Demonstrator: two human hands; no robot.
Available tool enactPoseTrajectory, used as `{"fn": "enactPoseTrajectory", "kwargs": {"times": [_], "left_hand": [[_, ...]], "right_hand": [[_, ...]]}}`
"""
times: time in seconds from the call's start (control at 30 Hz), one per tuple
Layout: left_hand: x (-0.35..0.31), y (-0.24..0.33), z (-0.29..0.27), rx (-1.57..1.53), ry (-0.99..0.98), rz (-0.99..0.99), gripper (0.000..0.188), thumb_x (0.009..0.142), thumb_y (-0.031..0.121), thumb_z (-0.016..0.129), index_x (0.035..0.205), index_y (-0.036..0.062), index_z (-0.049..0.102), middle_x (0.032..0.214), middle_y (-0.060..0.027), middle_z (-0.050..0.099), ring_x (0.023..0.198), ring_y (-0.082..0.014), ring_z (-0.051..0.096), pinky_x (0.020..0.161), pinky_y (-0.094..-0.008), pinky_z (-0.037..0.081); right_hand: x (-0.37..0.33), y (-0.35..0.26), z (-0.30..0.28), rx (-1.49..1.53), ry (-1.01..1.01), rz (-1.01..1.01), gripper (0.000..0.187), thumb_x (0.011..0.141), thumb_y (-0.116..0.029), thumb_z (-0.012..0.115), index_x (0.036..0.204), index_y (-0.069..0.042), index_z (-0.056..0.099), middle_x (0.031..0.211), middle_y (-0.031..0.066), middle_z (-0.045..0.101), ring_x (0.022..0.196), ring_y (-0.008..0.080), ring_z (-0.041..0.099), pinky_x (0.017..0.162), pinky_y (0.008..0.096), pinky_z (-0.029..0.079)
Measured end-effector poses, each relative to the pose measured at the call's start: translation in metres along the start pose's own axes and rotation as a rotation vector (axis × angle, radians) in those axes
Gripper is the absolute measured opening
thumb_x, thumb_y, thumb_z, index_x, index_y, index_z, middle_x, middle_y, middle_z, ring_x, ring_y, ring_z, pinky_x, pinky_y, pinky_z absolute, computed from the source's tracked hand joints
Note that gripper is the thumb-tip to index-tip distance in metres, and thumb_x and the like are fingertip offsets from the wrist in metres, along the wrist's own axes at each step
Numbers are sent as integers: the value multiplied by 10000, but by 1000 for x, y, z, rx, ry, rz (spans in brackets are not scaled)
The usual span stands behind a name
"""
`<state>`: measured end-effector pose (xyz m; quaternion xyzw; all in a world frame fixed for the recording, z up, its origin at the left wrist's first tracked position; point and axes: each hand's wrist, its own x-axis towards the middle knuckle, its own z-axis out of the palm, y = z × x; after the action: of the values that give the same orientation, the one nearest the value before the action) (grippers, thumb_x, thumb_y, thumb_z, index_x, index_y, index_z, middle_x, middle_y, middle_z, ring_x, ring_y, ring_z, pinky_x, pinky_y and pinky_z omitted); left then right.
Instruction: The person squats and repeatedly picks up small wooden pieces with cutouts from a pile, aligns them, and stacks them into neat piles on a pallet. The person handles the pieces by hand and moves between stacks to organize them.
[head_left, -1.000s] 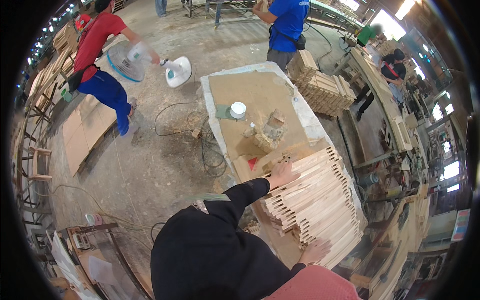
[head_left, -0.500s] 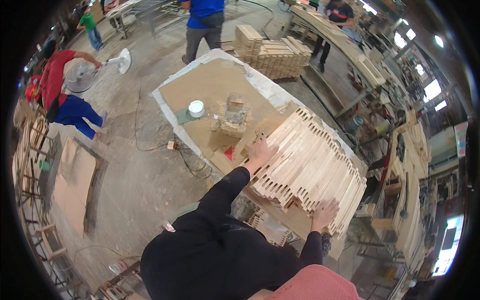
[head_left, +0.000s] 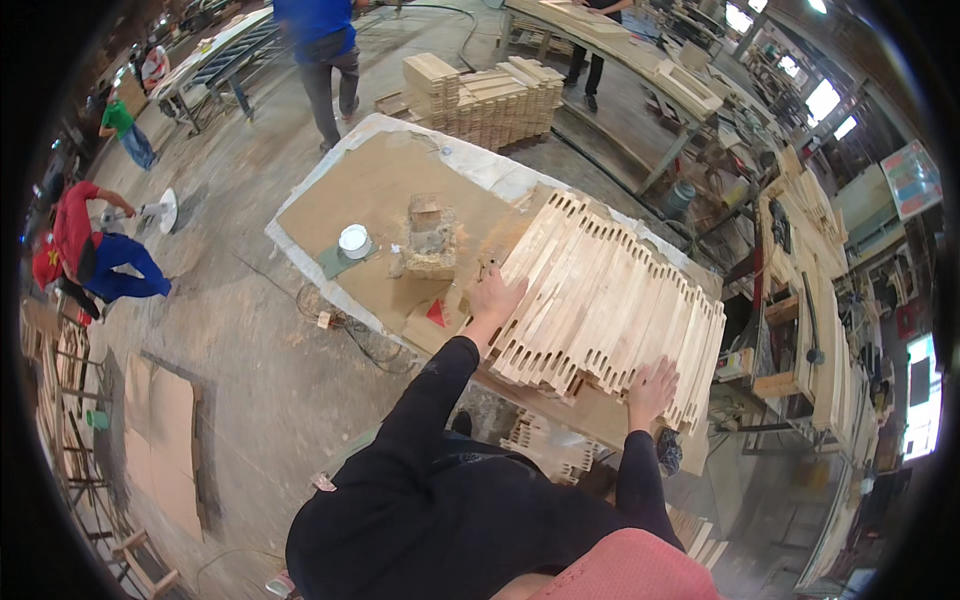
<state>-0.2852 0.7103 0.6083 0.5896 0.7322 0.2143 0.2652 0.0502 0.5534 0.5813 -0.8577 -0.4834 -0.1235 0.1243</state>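
A broad row of pale wooden slats (head_left: 600, 300) with slotted ends lies side by side on the table. My left hand (head_left: 497, 297) rests against the row's left side, its thumb and fingers apart. Over the near right part of the slats, my right hand (head_left: 653, 393) lies with fingers stretched out. Neither hand is wrapped round a slat. To the left of my left hand are a dusty block-shaped object (head_left: 432, 240), a small red triangular piece (head_left: 437, 313) and an open white tub (head_left: 354, 240).
The table (head_left: 330, 200) has a brown board top with a pale cover at its edge. Behind it stands a stack of wood pieces (head_left: 490, 105). A person in blue (head_left: 318, 40) is beyond; another in red (head_left: 78, 235) holds a fan at left. A workbench (head_left: 790, 330) stands at right.
The view has shifted, so the table sits further left. Both hands stay on the slats in much the same places. The person in red has moved left with the fan.
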Motion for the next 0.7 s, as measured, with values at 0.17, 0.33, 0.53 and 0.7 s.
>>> {"fn": "enactPoseTrajectory", "kwargs": {"times": [0.17, 0.33, 0.53, 0.7], "left_hand": [[-1, 0, -4, 15, -6, -20, 790, 855, 617, 600, 1298, -31, 519, 1179, -262, 652, 1059, -408, 655, 914, -484, 510], [0, 0, 3, 25, 43, 18, 786, 851, 617, 607, 1291, -30, 531, 1152, -261, 664, 1063, -414, 653, 919, -493, 506], [5, 10, 5, 83, 14, -28, 680, 853, 567, 645, 1233, 5, 603, 1098, -224, 706, 1023, -410, 675, 868, -511, 522], [-9, 16, 11, 112, -46, 29, 737, 893, 614, 557, 1281, -13, 563, 1198, -267, 661, 1118, -433, 631, 947, -507, 485]], "right_hand": [[0, -3, 0, 4, -45, 13, 612, 999, -440, 436, 1531, -142, 383, 1595, 153, 335, 1466, 388, 292, 1193, 498, 240], [1, -2, 3, 36, -47, 44, 638, 977, -453, 461, 1529, -142, 385, 1596, 148, 336, 1478, 368, 275, 1206, 485, 212], [8, 3, 5, 62, 88, 29, 601, 946, -418, 527, 1470, -127, 483, 1541, 146, 431, 1435, 365, 365, 1191, 484, 261], [2, 9, 5, 81, 54, 97, 611, 941, -451, 506, 1471, -148, 486, 1566, 128, 395, 1461, 351, 317, 1208, 485, 214]]}}
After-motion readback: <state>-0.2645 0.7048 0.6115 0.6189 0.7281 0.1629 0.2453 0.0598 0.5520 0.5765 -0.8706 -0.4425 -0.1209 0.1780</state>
